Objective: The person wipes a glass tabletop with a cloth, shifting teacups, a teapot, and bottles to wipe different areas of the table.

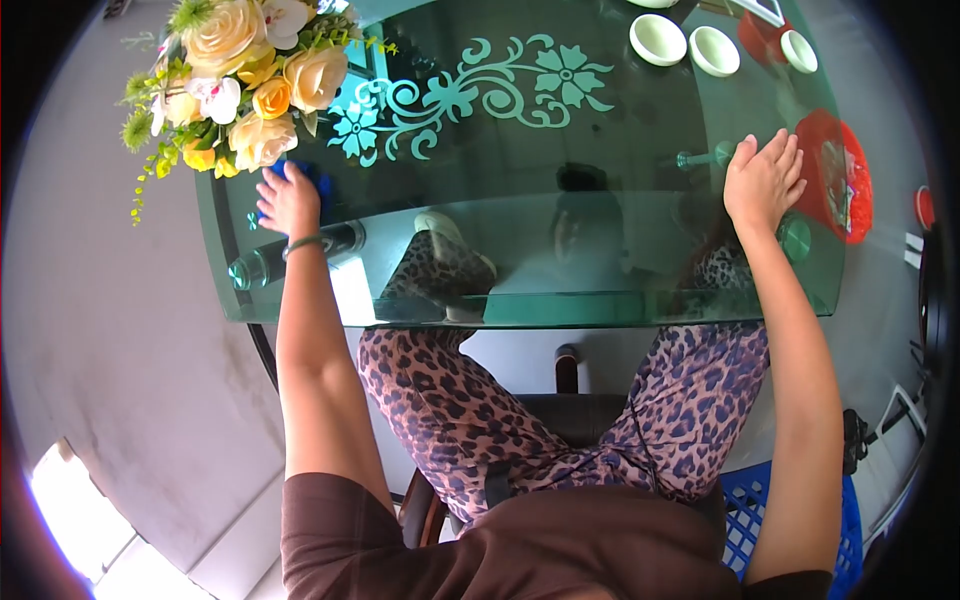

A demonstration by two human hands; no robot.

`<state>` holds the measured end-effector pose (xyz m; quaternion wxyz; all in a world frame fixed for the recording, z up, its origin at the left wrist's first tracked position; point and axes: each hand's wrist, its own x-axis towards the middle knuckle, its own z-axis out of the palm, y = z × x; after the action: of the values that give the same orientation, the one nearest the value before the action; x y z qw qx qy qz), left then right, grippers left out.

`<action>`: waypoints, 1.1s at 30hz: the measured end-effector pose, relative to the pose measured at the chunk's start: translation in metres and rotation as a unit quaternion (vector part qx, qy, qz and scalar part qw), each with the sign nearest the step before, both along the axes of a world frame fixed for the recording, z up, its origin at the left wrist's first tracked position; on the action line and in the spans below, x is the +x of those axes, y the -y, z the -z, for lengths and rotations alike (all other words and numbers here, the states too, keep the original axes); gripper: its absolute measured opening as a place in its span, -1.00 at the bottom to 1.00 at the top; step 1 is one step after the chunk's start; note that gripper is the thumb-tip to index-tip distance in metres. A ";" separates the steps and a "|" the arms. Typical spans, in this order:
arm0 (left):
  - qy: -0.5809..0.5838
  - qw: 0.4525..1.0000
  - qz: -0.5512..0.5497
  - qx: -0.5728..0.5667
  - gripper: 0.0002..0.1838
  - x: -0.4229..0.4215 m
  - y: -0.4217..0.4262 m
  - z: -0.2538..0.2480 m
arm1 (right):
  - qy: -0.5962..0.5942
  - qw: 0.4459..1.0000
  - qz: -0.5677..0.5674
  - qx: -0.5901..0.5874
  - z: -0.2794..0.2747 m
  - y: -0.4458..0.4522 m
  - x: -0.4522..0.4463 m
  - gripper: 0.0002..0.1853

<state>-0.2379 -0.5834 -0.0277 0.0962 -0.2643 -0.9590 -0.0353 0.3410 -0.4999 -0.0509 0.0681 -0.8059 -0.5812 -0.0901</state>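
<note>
My left hand (290, 202) is over the left side of the glass table (480, 265), fingers apart and holding nothing. Just behind it shows a small blue thing (322, 184), mostly hidden, so its kind is unclear. A bouquet of cream and yellow flowers (262, 80) stands right beyond these fingers. On the right side of the glass, my right hand (763, 185) lies with fingers stretched out, also holding nothing. Beside it, at the table's right edge, is a red round container (858, 185) with something shiny in it; I cannot tell whether it is under the glass.
Several small white bowls (658, 40) sit at the far right. A pale floral pattern (470, 95) decorates the glass. My legs in leopard-print trousers (440, 390) are under the near edge. A blue plastic basket (750, 510) stands low at the right.
</note>
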 end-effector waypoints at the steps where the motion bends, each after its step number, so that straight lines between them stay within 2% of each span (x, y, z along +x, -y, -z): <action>1: -0.017 0.998 0.054 -0.007 -0.31 0.006 -0.007 0.000 | 0.003 1.000 -0.001 0.000 0.001 0.001 0.000 -0.32; 4: -0.085 0.970 0.223 -0.045 -0.35 0.068 -0.034 0.004 | 0.007 1.000 0.000 0.003 0.004 0.000 0.001 -0.32; 5: -0.089 0.939 0.330 0.045 -0.41 0.104 -0.036 0.006 | 0.006 1.000 0.001 0.001 0.003 0.000 0.001 -0.32; 6: -0.094 0.916 0.387 0.052 -0.43 0.145 -0.039 -0.001 | 0.006 1.000 0.001 -0.001 0.003 0.000 0.001 -0.32; 7: -0.002 0.892 0.445 0.074 -0.42 0.183 -0.039 -0.016 | 0.006 1.000 0.002 0.001 0.004 0.000 0.001 -0.32; 10: 0.040 0.816 0.574 0.062 -0.35 0.270 -0.015 -0.020 | 0.002 1.000 0.000 0.002 0.004 -0.001 0.001 -0.32; 13: 0.140 0.759 0.635 0.026 -0.29 0.302 0.020 -0.030 | 0.000 1.000 0.000 -0.003 0.002 0.000 0.002 -0.32; 16: 0.162 0.748 0.643 -0.002 -0.29 0.263 0.032 -0.040 | -0.001 1.000 -0.007 0.000 0.003 0.000 0.001 -0.32; 17: 0.137 0.774 0.618 0.011 -0.24 0.242 0.033 -0.040 | -0.002 1.000 -0.008 0.003 0.004 0.001 0.002 -0.31; 21: 0.019 0.891 0.453 0.016 -0.39 0.132 0.028 -0.027 | -0.006 1.000 -0.007 0.013 0.004 -0.001 0.003 -0.31; 23: -0.008 0.940 0.339 0.033 -0.37 0.071 0.020 -0.015 | -0.002 1.000 -0.008 0.010 0.005 -0.001 0.003 -0.31; 24: -0.036 0.963 0.267 0.018 -0.34 0.047 0.017 -0.004 | 0.000 1.000 -0.007 0.010 0.005 -0.001 0.004 -0.30; 26: -0.040 0.978 0.206 0.012 -0.31 0.045 0.010 0.000 | -0.004 1.000 -0.005 0.006 0.003 -0.001 0.003 -0.30; 29: -0.028 0.973 0.231 0.000 -0.27 0.073 0.012 0.001 | -0.013 1.000 -0.006 0.002 0.001 -0.001 0.001 -0.31; 33: -0.021 0.905 0.425 0.016 -0.33 0.187 0.028 -0.013 | -0.029 1.000 -0.008 0.008 0.001 -0.001 -0.001 -0.31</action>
<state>-0.0504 -0.6118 -0.0144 0.0961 -0.6458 -0.7530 -0.0827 0.3401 -0.4993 -0.0521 0.0923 -0.8029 -0.5846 -0.0709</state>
